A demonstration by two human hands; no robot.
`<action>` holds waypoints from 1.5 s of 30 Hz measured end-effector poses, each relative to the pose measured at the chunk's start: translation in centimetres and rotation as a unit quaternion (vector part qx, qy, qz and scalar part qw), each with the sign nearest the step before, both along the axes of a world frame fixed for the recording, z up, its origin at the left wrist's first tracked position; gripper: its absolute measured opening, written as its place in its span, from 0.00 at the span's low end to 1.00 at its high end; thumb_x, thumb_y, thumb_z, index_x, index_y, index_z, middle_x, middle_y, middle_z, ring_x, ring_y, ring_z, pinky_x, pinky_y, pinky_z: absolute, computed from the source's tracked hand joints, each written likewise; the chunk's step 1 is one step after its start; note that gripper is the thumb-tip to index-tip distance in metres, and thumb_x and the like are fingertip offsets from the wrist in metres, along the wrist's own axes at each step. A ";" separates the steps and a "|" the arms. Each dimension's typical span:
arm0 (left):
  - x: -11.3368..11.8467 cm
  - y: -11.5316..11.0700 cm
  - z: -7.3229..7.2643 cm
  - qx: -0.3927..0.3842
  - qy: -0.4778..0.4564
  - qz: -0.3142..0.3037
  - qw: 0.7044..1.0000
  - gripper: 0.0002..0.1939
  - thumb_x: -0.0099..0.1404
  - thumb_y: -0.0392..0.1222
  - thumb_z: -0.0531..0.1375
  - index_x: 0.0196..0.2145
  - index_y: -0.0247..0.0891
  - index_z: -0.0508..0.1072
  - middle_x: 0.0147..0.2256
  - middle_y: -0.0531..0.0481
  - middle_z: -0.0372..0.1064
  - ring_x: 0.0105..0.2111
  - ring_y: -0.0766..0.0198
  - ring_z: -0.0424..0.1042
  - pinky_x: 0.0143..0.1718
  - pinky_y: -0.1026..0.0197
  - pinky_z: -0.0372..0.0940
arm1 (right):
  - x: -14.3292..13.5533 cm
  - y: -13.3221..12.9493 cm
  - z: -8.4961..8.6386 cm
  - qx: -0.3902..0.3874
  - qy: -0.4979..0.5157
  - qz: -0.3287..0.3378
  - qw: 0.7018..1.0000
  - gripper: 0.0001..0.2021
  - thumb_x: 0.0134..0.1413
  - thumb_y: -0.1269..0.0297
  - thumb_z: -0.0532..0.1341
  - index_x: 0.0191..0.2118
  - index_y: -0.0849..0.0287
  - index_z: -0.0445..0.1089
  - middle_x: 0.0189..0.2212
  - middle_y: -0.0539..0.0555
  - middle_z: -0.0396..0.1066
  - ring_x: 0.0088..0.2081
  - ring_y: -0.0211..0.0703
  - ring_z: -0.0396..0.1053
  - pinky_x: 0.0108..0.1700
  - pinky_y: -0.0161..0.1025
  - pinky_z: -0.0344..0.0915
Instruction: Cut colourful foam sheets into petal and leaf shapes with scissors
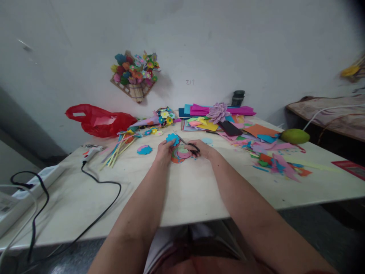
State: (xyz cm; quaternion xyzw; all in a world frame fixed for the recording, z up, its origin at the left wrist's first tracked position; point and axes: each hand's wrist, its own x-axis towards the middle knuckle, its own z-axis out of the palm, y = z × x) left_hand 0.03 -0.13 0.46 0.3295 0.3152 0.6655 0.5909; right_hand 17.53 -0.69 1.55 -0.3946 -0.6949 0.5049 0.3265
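Note:
Between the thumb and fingers of my left hand (164, 149) is a blue paper flower (172, 139) with a scalloped edge. My right hand (202, 147) is closed around the dark handles of a pair of scissors (182, 140), whose blades point up and left toward the flower. Whether the blades touch the paper I cannot tell. Beneath both hands lie round paper pieces (182, 154) in pink, green and orange, partly covered by my fingers. Left of my left hand rests a blue and pink paper flower (144, 149) on the white table (194, 190).
A glue gun (92, 152) with a black cord lies left, near a power strip (40, 182). A red plastic bag (102, 121) and paper strips (119, 150) sit behind. Paper scraps (281, 165), a dark phone (230, 128) and a green mango-like fruit (295, 136) are at right.

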 end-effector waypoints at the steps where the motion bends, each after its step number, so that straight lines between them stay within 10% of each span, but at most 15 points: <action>1: 0.0 0.0 0.0 0.001 0.002 -0.001 1.000 0.09 0.45 0.30 0.66 0.28 0.32 0.73 0.27 0.47 0.74 0.31 0.61 0.74 0.38 0.59 0.69 | 0.0 0.0 0.0 0.002 0.001 -0.001 1.000 0.14 0.51 0.57 0.60 0.24 0.62 0.61 0.13 0.46 0.63 0.12 0.28 0.58 0.11 0.27 0.46; 45: 0.0 0.2 -0.2 0.001 -0.018 0.018 1.000 0.07 0.46 0.30 0.66 0.26 0.31 0.73 0.27 0.48 0.73 0.30 0.64 0.73 0.41 0.57 0.68 | 0.1 0.5 -0.7 -0.001 -0.014 0.012 1.000 0.14 0.52 0.56 0.59 0.26 0.62 0.62 0.14 0.48 0.64 0.11 0.29 0.56 0.11 0.28 0.46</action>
